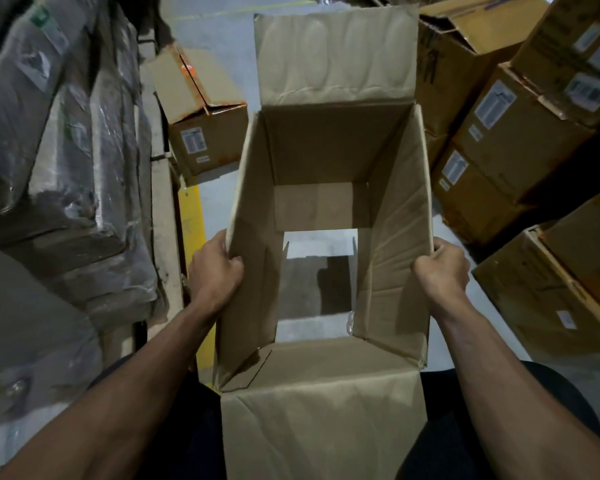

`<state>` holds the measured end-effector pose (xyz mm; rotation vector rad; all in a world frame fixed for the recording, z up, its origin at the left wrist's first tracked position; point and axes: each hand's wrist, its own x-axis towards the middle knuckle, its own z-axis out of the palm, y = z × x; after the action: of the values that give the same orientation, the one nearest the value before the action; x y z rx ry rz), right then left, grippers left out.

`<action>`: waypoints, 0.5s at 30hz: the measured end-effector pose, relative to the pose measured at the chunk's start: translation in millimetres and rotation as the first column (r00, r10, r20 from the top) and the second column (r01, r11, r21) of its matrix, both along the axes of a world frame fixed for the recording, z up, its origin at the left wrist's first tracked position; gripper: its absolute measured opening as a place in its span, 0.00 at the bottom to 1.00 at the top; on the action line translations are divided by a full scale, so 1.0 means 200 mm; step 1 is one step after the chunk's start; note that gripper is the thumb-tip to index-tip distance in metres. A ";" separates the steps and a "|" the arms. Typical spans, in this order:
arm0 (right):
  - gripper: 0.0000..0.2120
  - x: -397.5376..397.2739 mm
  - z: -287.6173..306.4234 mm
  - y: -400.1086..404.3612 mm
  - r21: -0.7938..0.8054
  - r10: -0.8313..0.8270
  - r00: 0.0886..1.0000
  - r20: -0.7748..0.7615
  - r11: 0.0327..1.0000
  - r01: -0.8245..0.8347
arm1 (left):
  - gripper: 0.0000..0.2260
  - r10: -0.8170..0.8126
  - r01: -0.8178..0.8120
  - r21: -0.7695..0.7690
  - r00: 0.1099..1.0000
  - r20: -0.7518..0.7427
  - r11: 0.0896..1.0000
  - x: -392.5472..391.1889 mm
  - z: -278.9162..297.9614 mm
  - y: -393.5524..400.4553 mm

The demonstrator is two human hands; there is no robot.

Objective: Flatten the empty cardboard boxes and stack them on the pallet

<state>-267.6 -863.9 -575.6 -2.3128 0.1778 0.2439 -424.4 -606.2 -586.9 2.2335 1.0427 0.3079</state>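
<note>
- Box (329, 161) held upright in front of my view, open at the top and at the bottom too: grey floor (312, 327) shows straight through the gap between its lower flaps.
- Left hand (215, 271) has its fingers curled over the rim of the left wall; right hand (442, 268) grips the rim of the right wall likewise. Both clamp cardboard.
- Far top flap stands up and away; near top flap hangs down toward my legs.
- Key relation: the hands sit on opposite side walls, level with each other, neither nearer. The box's long axis runs away from me, between them.
- My read: with the bottom open, the tube should collapse if one wall is pushed forward while the other is drawn back, folding along the corner creases.
- Other boxes (513, 143) stacked at right; one orange-stained box (205, 133) on the floor at left.
- No pallet that I can identify with certainty.
</note>
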 end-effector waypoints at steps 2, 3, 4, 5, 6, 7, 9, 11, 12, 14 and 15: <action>0.12 0.02 -0.01 0.00 0.021 -0.038 0.999 -0.010 0.999 0.038 | 0.18 -0.079 0.078 0.044 0.997 0.014 0.996 -0.02 0.02 -0.07; 0.12 0.03 -0.01 0.00 0.032 -0.049 0.999 -0.014 0.998 0.050 | 0.19 -0.101 0.100 0.065 0.995 0.009 0.993 -0.03 0.02 -0.10; 0.12 0.03 -0.01 0.00 0.039 -0.058 0.998 -0.017 0.997 0.059 | 0.20 -0.113 0.113 0.085 0.994 -0.001 0.990 -0.04 0.02 -0.13; 0.12 0.04 -0.01 0.00 0.045 -0.065 0.998 -0.017 0.997 0.066 | 0.22 -0.124 0.123 0.101 0.992 0.000 0.987 -0.04 0.01 -0.16; 0.12 0.05 -0.01 0.00 0.054 -0.074 0.997 -0.020 0.996 0.075 | 0.23 -0.135 0.134 0.112 0.991 -0.002 0.985 -0.05 0.00 -0.19; 0.12 0.06 -0.01 0.00 0.064 -0.085 0.996 -0.026 0.994 0.087 | 0.24 -0.146 0.146 0.120 0.989 -0.008 0.982 -0.06 -0.01 -0.22; 0.12 0.06 0.00 0.00 0.086 -0.098 0.994 -0.042 0.991 0.102 | 0.26 -0.154 0.157 0.131 0.987 -0.038 0.979 -0.08 -0.04 -0.28; 0.12 0.06 0.01 0.01 0.092 -0.069 0.996 -0.052 0.993 0.073 | 0.24 -0.145 0.148 0.115 0.989 -0.038 0.982 -0.10 -0.06 -0.29; 0.12 0.05 0.01 0.01 0.082 -0.037 0.998 -0.052 0.996 0.041 | 0.22 -0.118 0.120 0.096 0.993 -0.030 0.988 -0.10 -0.06 -0.27; 0.13 0.03 0.02 0.00 0.046 0.042 0.998 -0.042 0.998 -0.040 | 0.17 -0.038 0.038 0.029 0.999 -0.002 0.999 -0.08 -0.05 -0.22; 0.14 0.02 0.03 0.00 0.017 0.086 0.996 -0.039 0.996 -0.085 | 0.15 0.004 -0.004 -0.012 1.000 0.019 1.000 -0.08 -0.04 -0.19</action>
<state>-263.2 -863.8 -570.3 -2.3043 0.0964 0.3332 -440.6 -643.3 -594.0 2.2144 1.0362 0.3230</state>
